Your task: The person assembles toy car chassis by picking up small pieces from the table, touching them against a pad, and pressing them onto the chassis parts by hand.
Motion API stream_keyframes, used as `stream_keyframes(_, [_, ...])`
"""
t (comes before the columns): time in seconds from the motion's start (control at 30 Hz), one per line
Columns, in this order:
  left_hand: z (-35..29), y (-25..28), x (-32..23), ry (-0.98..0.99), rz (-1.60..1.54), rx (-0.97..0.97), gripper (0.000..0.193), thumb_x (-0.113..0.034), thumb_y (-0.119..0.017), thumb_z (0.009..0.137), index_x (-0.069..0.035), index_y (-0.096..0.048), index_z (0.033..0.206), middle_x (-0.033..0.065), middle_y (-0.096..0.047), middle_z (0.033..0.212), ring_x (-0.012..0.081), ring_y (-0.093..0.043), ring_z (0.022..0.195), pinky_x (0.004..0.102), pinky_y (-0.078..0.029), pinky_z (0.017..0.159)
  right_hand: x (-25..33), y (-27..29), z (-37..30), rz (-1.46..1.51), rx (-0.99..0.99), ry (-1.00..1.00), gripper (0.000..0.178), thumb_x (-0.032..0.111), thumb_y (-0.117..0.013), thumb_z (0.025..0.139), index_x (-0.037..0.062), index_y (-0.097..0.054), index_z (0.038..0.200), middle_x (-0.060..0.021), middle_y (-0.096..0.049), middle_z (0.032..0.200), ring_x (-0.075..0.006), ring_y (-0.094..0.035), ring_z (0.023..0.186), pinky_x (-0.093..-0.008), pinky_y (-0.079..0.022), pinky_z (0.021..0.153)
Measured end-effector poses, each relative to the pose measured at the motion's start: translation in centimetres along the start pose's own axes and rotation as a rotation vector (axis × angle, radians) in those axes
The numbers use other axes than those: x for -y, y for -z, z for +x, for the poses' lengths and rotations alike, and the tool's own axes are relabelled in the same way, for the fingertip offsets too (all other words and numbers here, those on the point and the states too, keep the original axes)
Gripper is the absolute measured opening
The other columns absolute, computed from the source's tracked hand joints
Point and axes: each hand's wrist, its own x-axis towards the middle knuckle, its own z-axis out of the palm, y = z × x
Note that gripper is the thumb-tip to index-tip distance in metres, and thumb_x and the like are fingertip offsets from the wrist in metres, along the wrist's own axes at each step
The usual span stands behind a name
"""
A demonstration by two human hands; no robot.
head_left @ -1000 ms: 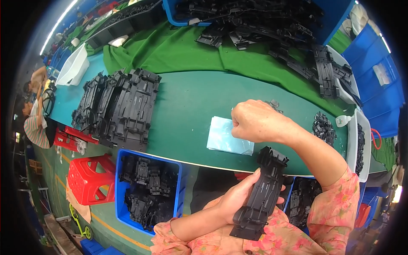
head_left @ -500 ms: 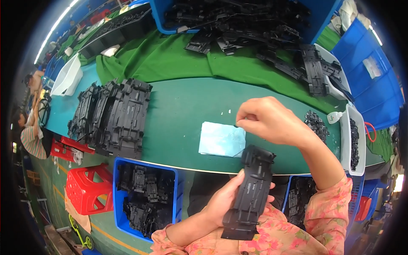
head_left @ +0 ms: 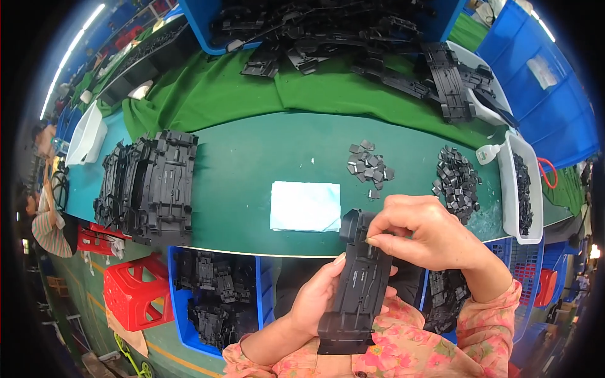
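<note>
Black and ribbed, the long plastic housing (head_left: 358, 283) has been drawn closer to the body than a second ago, its long axis running from the lap up toward the table edge (head_left: 252, 247). Beneath it, the left hand (head_left: 315, 299) cups it from below; the right hand (head_left: 423, 232), earlier over the pale blue cloth (head_left: 305, 206), now pinches its upper end.

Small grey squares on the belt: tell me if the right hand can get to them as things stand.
Probably yes. The right hand rests on the black plastic part, and the grey squares lie just beyond it on bare green belt, nothing between.
</note>
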Motion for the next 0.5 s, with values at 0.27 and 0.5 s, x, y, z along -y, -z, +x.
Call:
stream_keyframes(0.27, [0.42,-0.08,0.37,0.022,0.005,-0.017,0.053,-0.040,-0.021,0.101,-0.001,-0.037,0.135,0.0175,-0.049,0.131,0.0303,-0.058,0.108,0.0400,-0.053,0.084,-0.84,-0.17,0.20,0.049,0.072,-0.015,0.008,0.005,-0.067,0.076,0.0011,-0.067,0.083,-0.0077,-0.057,0.068,-0.0168,-0.054,0.057,-0.0294,-0.042,0.051])
stream_keyframes(0.5, [0.62,0.06,0.61,0.019,0.026,-0.014,0.052,-0.039,-0.021,0.102,-0.002,-0.036,0.135,0.0177,-0.049,0.129,0.0304,-0.058,0.108,0.0395,-0.054,0.084,-0.81,-0.06,0.15,0.037,0.070,-0.029,0.008,0.006,-0.067,0.076,0.0006,-0.067,0.082,-0.0080,-0.057,0.068,-0.0170,-0.053,0.056,-0.0295,-0.042,0.051])
